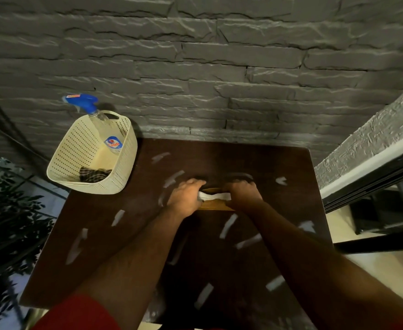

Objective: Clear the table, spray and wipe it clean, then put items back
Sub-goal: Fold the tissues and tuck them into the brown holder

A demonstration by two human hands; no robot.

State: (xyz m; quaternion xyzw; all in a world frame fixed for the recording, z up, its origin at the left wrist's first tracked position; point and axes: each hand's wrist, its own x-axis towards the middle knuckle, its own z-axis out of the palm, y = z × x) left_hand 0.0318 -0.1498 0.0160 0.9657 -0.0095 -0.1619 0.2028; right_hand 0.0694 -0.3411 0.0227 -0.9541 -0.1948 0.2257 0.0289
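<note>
Hands: left hand (pixel 186 196) and right hand (pixel 243 192) are side by side at the middle of the table (pixel 105 222), each with fingers curled round one end of a flat object (pixel 213 198) that shows a white strip and a wooden edge between them; what it is I cannot tell.
Table: dark brown, set against a grey stone wall (pixel 195 55) beyond the hands.
Scraps: pale paper-like strips (pixel 118 217) lie scattered all around both hands, ahead of them, on each side and back toward the person.
Basket: a cream perforated basket (pixel 76 148) stands well off to the left hand's far side, on the table corner.
Spray bottle: blue-headed spray bottle (pixel 89 104) stands upright inside that basket, untouched.
Cloth: a dark checked cloth (pixel 94 175) lies in the basket bottom, nearer the left hand than the bottle.
Progress: early, by my reading; clearing is under way with the held object.
Left to do: scraps and basket are still on the top; spraying, wiping and putting things back all seem yet to come.
</note>
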